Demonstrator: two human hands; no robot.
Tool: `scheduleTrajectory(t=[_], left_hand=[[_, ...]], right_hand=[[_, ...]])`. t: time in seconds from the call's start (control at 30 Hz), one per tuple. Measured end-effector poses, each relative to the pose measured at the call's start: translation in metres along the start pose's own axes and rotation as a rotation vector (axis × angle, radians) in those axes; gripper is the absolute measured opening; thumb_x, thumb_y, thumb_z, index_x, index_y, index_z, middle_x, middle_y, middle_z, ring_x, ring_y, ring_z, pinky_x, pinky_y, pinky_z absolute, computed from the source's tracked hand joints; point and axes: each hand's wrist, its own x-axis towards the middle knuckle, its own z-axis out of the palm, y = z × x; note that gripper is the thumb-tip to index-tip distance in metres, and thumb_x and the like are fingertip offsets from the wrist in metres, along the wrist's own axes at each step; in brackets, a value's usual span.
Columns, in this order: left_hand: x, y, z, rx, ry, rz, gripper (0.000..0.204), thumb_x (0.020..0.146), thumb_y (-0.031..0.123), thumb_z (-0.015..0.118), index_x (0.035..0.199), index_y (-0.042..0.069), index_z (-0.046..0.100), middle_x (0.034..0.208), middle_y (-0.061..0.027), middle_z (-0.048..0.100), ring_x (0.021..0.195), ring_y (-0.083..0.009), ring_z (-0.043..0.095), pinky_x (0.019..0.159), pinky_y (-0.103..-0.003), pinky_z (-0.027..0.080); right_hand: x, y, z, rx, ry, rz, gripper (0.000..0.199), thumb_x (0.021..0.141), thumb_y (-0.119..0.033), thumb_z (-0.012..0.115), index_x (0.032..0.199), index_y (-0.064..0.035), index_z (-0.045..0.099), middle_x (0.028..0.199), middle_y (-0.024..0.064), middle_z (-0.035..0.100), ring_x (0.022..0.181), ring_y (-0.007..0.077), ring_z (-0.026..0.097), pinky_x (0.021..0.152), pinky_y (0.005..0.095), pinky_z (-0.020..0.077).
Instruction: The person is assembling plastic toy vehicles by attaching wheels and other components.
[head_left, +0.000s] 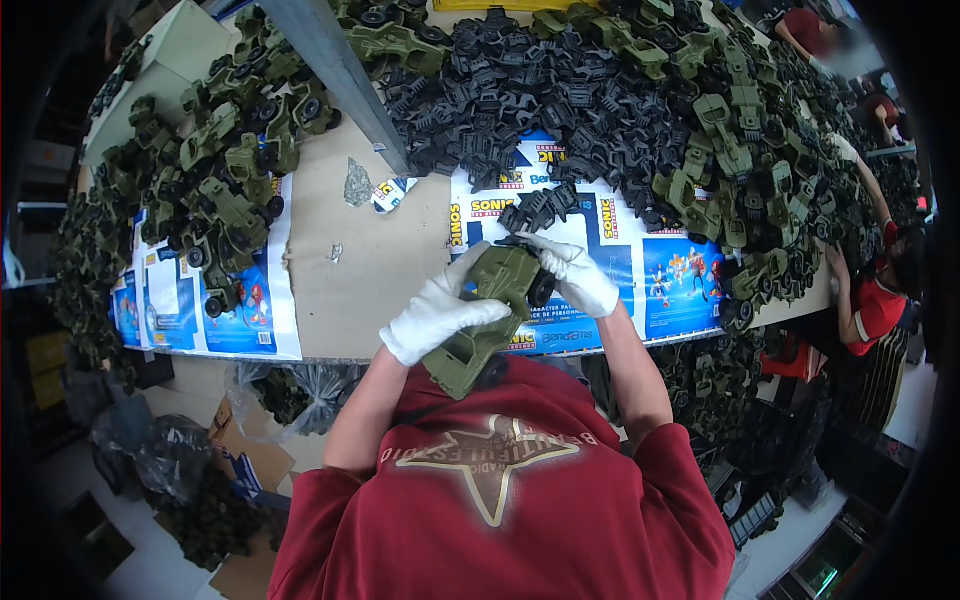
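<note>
An olive-green toy military truck with black wheels is held tilted in front of my chest, at the table's near edge. My left hand, in a white glove, wraps around its left side. At the truck's far end, my right hand, also gloved, has its fingers closed by a black wheel. A small dark part shows at those fingertips, partly covered, and I cannot make out its shape. Just beyond my hands lie a few loose black plastic parts, apart from the big heap of black parts.
Green toy trucks pile up at left and right. A grey metal post rises from the cardboard-covered table. Printed sheets lie under the parts. At the right, a person in red reaches toward the trucks.
</note>
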Motion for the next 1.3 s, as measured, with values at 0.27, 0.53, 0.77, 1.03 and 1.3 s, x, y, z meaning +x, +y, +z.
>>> scheduleTrajectory(t=[0.27,0.53,0.77,1.03,1.3], left_hand=[[-0.006,-0.001,0.001,-0.081,0.017,-0.033,0.087,0.075,0.026,0.084,0.144,-0.003,0.039,0.138,-0.0169,0.049,0.125,-0.0247,0.050,0.106,-0.035,0.040],[-0.005,0.011,0.002,-0.155,0.004,-0.089,0.093,0.071,0.026,0.086,0.144,-0.004,0.037,0.134,-0.0153,0.051,0.125,-0.0232,0.050,0.104,-0.036,0.041],[0.008,-0.012,0.023,-0.684,0.148,0.118,0.113,0.059,0.025,0.094,0.149,0.001,0.030,0.134,-0.0122,0.051,0.124,-0.0223,0.050,0.104,-0.037,0.042],[0.016,-0.041,0.021,-0.623,0.148,0.275,0.106,0.054,0.039,0.094,0.139,0.001,0.043,0.127,-0.0081,0.056,0.119,-0.0188,0.054,0.103,-0.034,0.043],[-0.001,-0.032,0.025,-0.242,0.320,0.267,0.083,0.061,0.032,0.087,0.129,0.001,0.051,0.117,-0.0105,0.062,0.108,-0.0195,0.060,0.096,-0.035,0.047]], right_hand=[[0.003,0.002,0.004,0.048,-0.049,-0.037,0.058,0.095,-0.029,0.062,0.140,0.0030,0.047,0.137,0.0094,0.055,0.126,0.0180,0.051,0.107,0.0334,0.0395],[0.010,-0.011,0.006,-0.162,-0.076,-0.072,0.055,0.099,-0.040,0.054,0.134,0.0018,0.053,0.132,0.0106,0.059,0.123,0.0187,0.052,0.107,0.0340,0.0387],[0.025,0.005,0.068,-0.210,0.311,-0.181,0.053,0.104,-0.046,0.040,0.112,0.0001,0.065,0.112,0.0074,0.066,0.103,0.0139,0.059,0.093,0.0305,0.0455],[0.015,0.007,0.092,-0.879,0.328,-0.655,0.047,0.090,-0.038,0.062,0.117,0.0002,0.059,0.113,0.0183,0.061,0.106,0.0322,0.061,0.092,0.0379,0.0478],[0.005,0.010,0.096,-0.870,0.336,-0.558,0.045,0.083,-0.020,0.069,0.120,0.0009,0.055,0.111,0.0220,0.062,0.101,0.0360,0.063,0.090,0.0397,0.0494]])
